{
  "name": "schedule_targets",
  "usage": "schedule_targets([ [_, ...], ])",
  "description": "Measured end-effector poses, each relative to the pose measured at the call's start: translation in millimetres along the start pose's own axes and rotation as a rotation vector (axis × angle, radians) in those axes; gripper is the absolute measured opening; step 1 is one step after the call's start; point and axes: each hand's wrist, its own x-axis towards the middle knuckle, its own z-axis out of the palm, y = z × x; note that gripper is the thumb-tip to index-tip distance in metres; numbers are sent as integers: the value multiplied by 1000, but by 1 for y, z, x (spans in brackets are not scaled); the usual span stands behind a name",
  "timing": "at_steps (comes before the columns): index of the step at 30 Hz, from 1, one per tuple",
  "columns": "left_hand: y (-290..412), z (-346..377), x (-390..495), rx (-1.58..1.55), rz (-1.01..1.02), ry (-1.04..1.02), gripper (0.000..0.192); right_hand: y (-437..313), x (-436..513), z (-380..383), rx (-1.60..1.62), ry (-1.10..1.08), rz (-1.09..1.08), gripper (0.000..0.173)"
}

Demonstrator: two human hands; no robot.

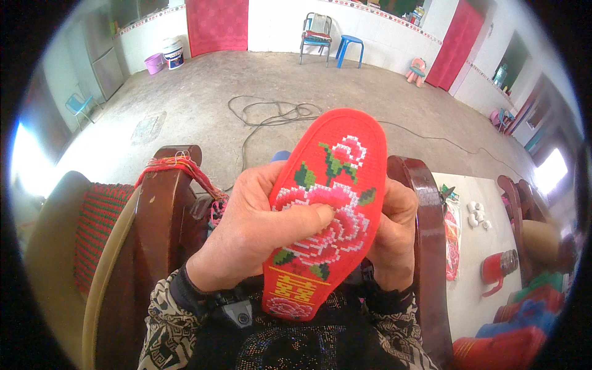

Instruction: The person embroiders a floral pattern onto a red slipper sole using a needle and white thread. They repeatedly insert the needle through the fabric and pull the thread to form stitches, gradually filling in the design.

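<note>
A red cross-stitched insole (342,175) with pink and white flowers, green leaves and a yellow character stands tilted before my chest. My left hand (252,226) grips its left edge, with the thumb lying across the large flower and the fingers hidden behind. At the right edge, my right hand (395,231) holds it from the side and behind; most of those fingers are hidden. Red and pink yarn (173,163) is draped over the left wooden armrest (162,208). No needle can be made out.
Right of the wooden armrest (423,240), a pale table (471,305) bears a packaged insole (452,245), small white objects (476,215) and a red-handled jar (497,268). A dark cable (263,122) lies coiled on the floor. A blue stool (350,40) stands by the far wall.
</note>
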Motion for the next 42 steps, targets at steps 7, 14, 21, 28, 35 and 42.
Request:
schedule_targets([
  [7,1,-4,2,-98,-64,-68,33,-4,5,-6,-71,-64,-18,6],
  [14,-2,-3,2,-88,-129,-61,42,-16,8,-7,-227,-103,-126,8],
  [21,-2,-4,1,-106,-112,-64,43,-7,4,-10,-67,-94,3,8],
  [28,-1,-3,1,-124,-123,-77,43,-6,4,0,-32,-84,-14,38],
  [35,-8,-3,3,-64,-5,-23,48,-30,-1,13,-172,-74,-39,43],
  [42,-10,-24,3,72,10,33,27,-46,17,10,-1232,71,-761,21],
])
